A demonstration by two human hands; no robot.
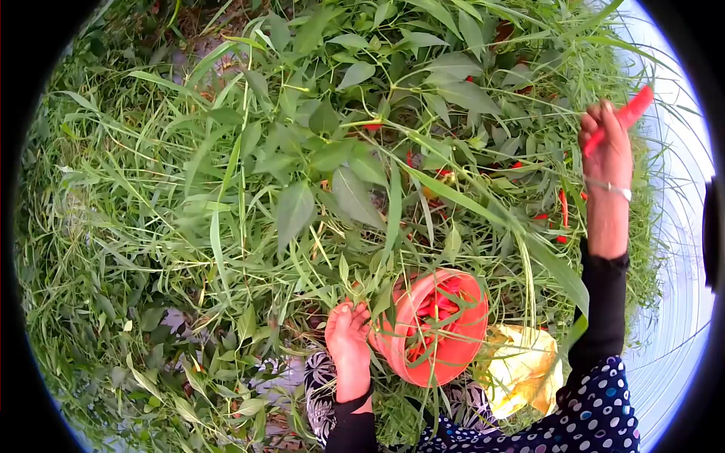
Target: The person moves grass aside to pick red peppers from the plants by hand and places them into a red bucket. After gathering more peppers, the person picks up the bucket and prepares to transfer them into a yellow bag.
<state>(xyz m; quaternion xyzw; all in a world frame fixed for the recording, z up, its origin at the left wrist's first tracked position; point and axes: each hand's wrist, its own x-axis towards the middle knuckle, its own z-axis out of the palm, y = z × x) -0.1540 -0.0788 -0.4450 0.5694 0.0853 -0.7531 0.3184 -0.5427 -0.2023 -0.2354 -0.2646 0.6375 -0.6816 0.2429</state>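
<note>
Far out to the right, my right hand [606, 143] is closed around red chili peppers [636, 107]; one long end sticks out beyond the fingers. My left hand [350, 331] is low in the middle, left of the bucket, with its fingers curled together among the leaves. What those fingers hold, if anything, cannot be made out. A red bucket [462, 351] leans in the weeds in front of my body, with several red chili peppers [436, 306] inside. Green pepper plants [351, 196] with broad leaves stand before me.
A yellow sack [521, 370] lies right of the bucket. More red peppers [563, 208] hang among the stems at right. Tall grass [544, 253] arches across the bucket's right side. Pale sheeting [683, 249] runs along the right edge.
</note>
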